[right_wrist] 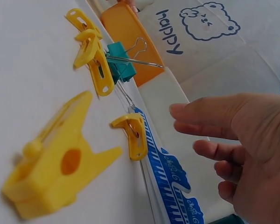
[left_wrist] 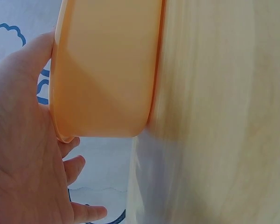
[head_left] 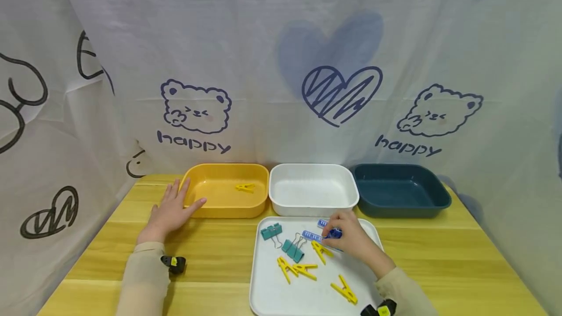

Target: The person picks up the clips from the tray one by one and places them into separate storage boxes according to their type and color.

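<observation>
My left hand (head_left: 170, 212) rests at the left rim of the yellow bin (head_left: 219, 212), fingers spread and thumb across the rim. A yellow clothespin (head_left: 245, 187) lies inside that bin. Over the back of the white tray (head_left: 269, 296), my right hand (head_left: 351, 238) hovers at blue-and-white strips (head_left: 311, 236) with ruler-like marks and wavy blue ends. Its fingers (right_wrist: 207, 109) show a gap from the strips (right_wrist: 165, 186) in the right wrist view, with nothing between them. Close by are a yellow clothespin (head_left: 322, 251) and a teal binder clip (head_left: 293, 250).
A white bin (head_left: 313, 210) and a dark teal bin (head_left: 404, 211) stand right of the yellow one, behind the tray. Another binder clip (head_left: 271, 231) and several clothespins (head_left: 345, 290) lie on the tray. A printed cloth (head_left: 263, 111) hangs behind the wooden table (head_left: 210, 267).
</observation>
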Demonstrator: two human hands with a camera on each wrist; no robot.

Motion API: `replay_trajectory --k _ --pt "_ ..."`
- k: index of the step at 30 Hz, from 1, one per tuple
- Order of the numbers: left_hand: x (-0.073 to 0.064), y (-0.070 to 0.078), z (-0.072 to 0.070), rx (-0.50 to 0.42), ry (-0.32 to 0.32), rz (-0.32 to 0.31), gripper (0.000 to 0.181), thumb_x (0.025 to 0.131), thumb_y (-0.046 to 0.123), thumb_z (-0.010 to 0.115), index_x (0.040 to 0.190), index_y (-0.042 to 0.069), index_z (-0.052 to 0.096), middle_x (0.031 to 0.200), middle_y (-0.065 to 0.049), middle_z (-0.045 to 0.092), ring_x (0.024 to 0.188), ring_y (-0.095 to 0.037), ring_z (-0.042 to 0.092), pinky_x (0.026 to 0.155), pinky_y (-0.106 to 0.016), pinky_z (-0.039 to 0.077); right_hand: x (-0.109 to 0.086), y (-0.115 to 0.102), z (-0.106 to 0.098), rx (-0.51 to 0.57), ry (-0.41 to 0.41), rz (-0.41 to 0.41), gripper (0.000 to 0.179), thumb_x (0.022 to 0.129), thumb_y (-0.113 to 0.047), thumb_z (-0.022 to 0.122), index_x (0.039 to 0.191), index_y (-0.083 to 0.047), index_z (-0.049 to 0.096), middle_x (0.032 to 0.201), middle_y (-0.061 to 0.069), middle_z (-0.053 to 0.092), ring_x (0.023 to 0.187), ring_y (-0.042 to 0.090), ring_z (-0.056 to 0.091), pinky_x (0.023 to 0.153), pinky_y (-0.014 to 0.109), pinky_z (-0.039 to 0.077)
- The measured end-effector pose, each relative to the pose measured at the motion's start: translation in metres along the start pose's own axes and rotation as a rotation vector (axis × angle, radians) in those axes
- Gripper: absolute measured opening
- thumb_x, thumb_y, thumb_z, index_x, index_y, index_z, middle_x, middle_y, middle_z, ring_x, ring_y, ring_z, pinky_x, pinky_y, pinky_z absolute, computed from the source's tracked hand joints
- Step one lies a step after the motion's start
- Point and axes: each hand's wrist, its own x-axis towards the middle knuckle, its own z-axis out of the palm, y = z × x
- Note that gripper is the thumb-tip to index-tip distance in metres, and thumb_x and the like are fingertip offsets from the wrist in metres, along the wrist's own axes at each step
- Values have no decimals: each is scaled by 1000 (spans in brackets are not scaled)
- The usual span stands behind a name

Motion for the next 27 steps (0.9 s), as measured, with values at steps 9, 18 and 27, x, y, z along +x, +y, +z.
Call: replay_trajectory --k 9,18,27 --pt "0 -3 1 6 -5 -4 98 90 77 33 158 14 -1 163 -23 -5 149 -47 -2 103 -83 8 -2 0 2 -68 -87 42 17 71 -15 85 70 -20 69 95 -3 53 102 21 38 86 40 36" --pt "-2 1 -1 -4 -4 -9 99 90 77 34 158 14 0 163 -23 -4 149 -47 -1 104 -82 8 -2 4 5 -142 -118 72 20 67 -17 88 69 -23 69 97 -5 50 98 18 37 84 36 36" --pt "-2 3 -2 -7 -7 -7 98 90 76 34 158 15 -1 163 -23 -4 149 -47 -1 104 -82 8 -3 1 6 -190 -101 73 24 66 -17 89 64 -23 66 97 -6 48 101 19 36 87 38 35"
